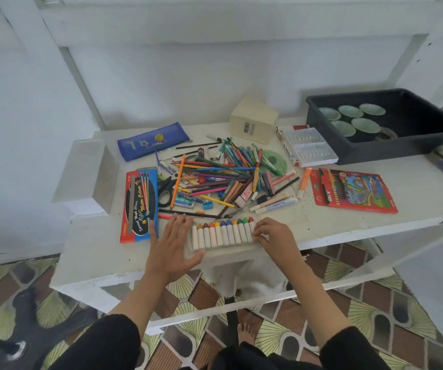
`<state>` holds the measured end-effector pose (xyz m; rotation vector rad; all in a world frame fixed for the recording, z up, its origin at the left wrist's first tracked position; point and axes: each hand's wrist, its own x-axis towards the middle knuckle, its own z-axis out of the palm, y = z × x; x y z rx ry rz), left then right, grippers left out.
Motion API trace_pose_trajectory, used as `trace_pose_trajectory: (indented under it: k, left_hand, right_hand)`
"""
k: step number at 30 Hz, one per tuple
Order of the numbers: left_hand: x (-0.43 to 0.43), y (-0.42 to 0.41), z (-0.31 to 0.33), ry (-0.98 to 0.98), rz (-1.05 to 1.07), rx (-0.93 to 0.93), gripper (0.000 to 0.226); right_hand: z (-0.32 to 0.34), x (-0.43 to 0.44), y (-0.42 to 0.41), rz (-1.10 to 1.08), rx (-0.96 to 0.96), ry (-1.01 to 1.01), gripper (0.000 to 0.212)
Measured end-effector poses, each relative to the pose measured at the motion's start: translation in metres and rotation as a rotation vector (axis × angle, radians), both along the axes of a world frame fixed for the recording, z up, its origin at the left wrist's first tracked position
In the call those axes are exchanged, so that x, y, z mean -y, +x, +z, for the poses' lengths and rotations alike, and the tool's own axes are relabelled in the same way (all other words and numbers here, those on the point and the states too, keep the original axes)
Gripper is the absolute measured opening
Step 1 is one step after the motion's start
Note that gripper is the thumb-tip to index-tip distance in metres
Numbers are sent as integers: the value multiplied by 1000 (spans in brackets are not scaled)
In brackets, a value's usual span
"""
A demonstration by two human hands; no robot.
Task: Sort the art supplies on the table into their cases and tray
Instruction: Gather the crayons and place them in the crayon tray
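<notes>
A clear tray of oil pastels [221, 235] with white wrappers and coloured tips lies at the table's front edge. My left hand [172, 243] lies flat with straight fingers against the tray's left end. At the tray's right end, my right hand [272, 233] has its fingers curled on the last pastel. Behind them is a loose heap of pencils, pens and markers [228, 177]. A red water-colour pencil box [138, 206] lies left, a blue pencil case [153, 141] behind it, and a red coloured-pencil box [353, 190] right.
A black bin [385, 153] with round green dishes sits at the back right. Next to it is a white ribbed pastel insert [308, 146] and a cream box [253, 120]. Black scissors [165, 192] lie by the red box. The white table [95, 249] edge is near my body.
</notes>
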<state>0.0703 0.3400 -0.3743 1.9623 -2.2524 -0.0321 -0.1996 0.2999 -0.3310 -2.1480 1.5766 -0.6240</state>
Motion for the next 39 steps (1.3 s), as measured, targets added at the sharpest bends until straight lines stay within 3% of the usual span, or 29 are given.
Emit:
trace_pose_trajectory:
  k: [5, 10, 14, 19, 25, 30, 39]
  left_hand:
    - [4, 2, 0, -9, 1, -40, 80]
    - [2, 1, 3, -1, 4, -22, 79]
    - [0, -2, 6, -33, 25, 8, 79]
    - [0, -2, 5, -54, 118, -92, 85]
    - [-1, -6, 8, -23, 108, 37, 78]
    - [-1, -7, 9, 51, 158, 110, 78]
    - [0, -9, 7, 43, 187, 120, 85]
  right_hand:
    - [10, 7, 1, 191, -262, 47, 23]
    - [39, 27, -1, 355, -372, 56, 25]
    - [54, 64, 4, 391, -332, -2, 24]
    - [64, 141, 15, 376, -277, -12, 24]
    - [75, 234, 23, 273, -195, -5, 25]
    - [67, 293, 46, 330, -255, 11, 24]
    - [41, 342, 107, 490, -343, 137, 41]
